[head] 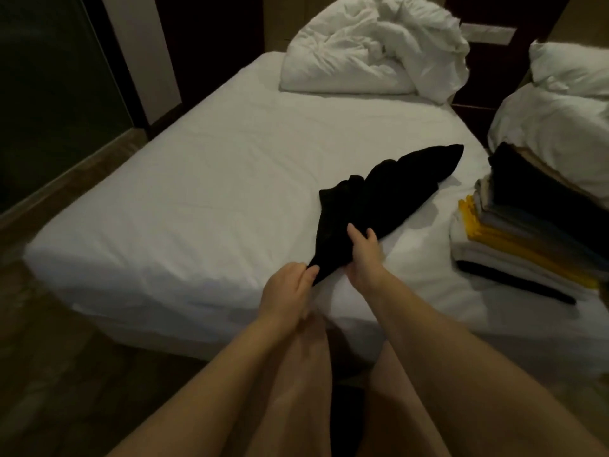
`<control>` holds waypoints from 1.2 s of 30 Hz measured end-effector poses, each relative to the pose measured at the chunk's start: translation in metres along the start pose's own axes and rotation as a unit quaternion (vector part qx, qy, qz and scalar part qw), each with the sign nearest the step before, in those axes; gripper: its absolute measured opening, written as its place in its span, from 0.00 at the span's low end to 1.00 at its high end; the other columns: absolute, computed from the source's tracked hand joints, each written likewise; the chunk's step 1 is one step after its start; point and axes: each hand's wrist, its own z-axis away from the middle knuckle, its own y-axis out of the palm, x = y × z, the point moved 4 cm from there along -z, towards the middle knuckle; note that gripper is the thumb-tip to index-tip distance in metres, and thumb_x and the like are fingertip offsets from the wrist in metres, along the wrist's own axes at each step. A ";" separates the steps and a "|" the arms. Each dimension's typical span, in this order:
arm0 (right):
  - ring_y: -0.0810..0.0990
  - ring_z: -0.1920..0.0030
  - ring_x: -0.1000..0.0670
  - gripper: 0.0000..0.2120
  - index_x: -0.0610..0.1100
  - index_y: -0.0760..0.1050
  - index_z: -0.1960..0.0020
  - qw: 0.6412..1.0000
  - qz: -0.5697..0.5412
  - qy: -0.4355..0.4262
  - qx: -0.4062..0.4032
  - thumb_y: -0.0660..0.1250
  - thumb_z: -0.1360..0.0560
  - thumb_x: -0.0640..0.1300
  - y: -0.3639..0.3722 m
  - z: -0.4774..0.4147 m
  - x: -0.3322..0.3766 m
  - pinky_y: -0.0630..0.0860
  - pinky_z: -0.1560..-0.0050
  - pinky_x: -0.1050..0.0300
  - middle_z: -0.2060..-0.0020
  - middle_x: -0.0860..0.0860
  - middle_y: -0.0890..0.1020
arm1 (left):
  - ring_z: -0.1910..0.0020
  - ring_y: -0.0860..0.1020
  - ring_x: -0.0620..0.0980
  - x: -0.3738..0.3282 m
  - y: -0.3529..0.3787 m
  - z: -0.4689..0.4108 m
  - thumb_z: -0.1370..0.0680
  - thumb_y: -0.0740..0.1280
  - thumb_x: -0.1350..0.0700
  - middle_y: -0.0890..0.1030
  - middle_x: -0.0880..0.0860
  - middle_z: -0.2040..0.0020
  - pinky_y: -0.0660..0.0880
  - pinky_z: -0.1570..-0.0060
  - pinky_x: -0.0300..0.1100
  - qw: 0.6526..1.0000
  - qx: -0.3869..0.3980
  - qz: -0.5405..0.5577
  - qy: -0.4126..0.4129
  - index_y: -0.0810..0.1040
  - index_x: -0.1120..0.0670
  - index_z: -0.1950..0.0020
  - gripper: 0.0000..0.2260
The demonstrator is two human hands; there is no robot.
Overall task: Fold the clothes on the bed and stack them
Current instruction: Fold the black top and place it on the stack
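At the lower centre of the frame, the left hand (290, 286) pinches the near tip of a black garment (392, 192). Just beside it, the right hand (362, 255) grasps the same cloth slightly farther up, fingers curled over a bunched edge. The garment lies crumpled in a long twisted strip on the white bed (184, 192), running from the hands toward the right of centre.

The step in hand looks like opening it out, and that would go best if the hands draw apart along one hem or edge, lift, shake the twist out, then lay the cloth flat on the bare sheet to the left before any fold. Which edge is held cannot be told, as the fabric is too dark.

At the right edge sits a stack of folded clothes (527, 239), leaning a little, so the folded piece should match its width. A rumpled duvet (375, 47) lies at the upper centre.
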 end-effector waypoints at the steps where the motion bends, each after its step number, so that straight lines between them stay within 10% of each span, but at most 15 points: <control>1: 0.74 0.43 0.44 0.29 0.48 0.55 0.25 0.999 0.023 -0.006 -0.023 0.63 0.22 0.41 0.001 0.004 0.000 0.75 0.43 0.47 0.38 0.45 0.71 | 0.64 0.71 0.53 0.000 -0.001 0.005 0.18 0.56 0.54 0.72 0.55 0.67 0.60 0.64 0.42 1.000 0.017 -0.004 -0.007 0.69 0.57 0.67 0.18; 6: 0.75 0.42 0.43 0.18 0.41 0.71 0.34 0.974 0.218 -0.057 -0.032 0.62 0.24 0.37 -0.001 0.029 0.011 0.74 0.45 0.53 0.39 0.41 0.75 | 0.58 0.75 0.57 0.017 -0.026 -0.004 0.19 0.55 0.48 0.76 0.55 0.62 0.65 0.61 0.46 0.992 0.033 -0.051 -0.109 0.68 0.53 0.67 0.18; 11: 0.77 0.48 0.39 0.14 0.42 0.79 0.50 0.868 0.485 -0.092 -0.063 0.58 0.23 0.48 -0.040 0.056 0.009 0.74 0.47 0.49 0.51 0.41 0.80 | 0.52 0.77 0.56 0.001 -0.021 -0.024 0.19 0.54 0.45 0.80 0.56 0.51 0.71 0.55 0.47 0.992 0.076 -0.032 -0.097 0.73 0.56 0.49 0.16; 17: 0.66 0.34 0.41 0.24 0.49 0.62 0.29 0.772 0.584 -0.192 -0.161 0.58 0.23 0.57 -0.050 0.031 0.035 0.63 0.36 0.46 0.33 0.45 0.66 | 0.57 0.76 0.52 -0.008 0.003 -0.032 0.19 0.53 0.45 0.79 0.55 0.54 0.72 0.59 0.43 0.990 0.111 -0.053 -0.068 0.72 0.55 0.47 0.16; 26: 0.70 0.39 0.40 0.24 0.41 0.68 0.35 0.682 0.721 -0.107 -0.063 0.61 0.25 0.56 -0.001 -0.053 0.030 0.70 0.40 0.46 0.38 0.43 0.71 | 0.60 0.75 0.48 -0.002 0.039 -0.057 0.19 0.55 0.48 0.77 0.51 0.58 0.70 0.63 0.42 0.994 0.052 -0.052 -0.076 0.73 0.53 0.50 0.11; 29: 0.75 0.53 0.43 0.10 0.39 0.72 0.54 0.729 0.677 -0.099 -0.020 0.56 0.22 0.43 -0.016 -0.067 0.021 0.73 0.54 0.52 0.53 0.43 0.76 | 0.59 0.75 0.48 0.003 0.044 -0.076 0.19 0.56 0.48 0.76 0.50 0.57 0.72 0.62 0.42 0.996 0.036 -0.031 -0.077 0.72 0.52 0.50 0.10; 31: 0.73 0.57 0.44 0.11 0.39 0.68 0.58 0.835 0.536 -0.123 -0.023 0.54 0.20 0.42 -0.034 -0.063 0.023 0.68 0.59 0.53 0.62 0.46 0.73 | 0.55 0.76 0.49 0.002 0.052 -0.088 0.19 0.56 0.49 0.77 0.50 0.53 0.71 0.59 0.42 0.996 0.043 -0.026 -0.077 0.72 0.52 0.45 0.10; 36: 0.76 0.56 0.46 0.11 0.48 0.72 0.59 0.974 0.156 -0.135 -0.094 0.56 0.20 0.46 -0.093 -0.023 0.034 0.75 0.53 0.45 0.61 0.47 0.75 | 0.38 0.71 0.54 -0.017 0.088 -0.101 0.20 0.56 0.45 0.73 0.53 0.36 0.69 0.42 0.47 0.990 0.126 -0.015 -0.063 0.67 0.49 0.30 0.19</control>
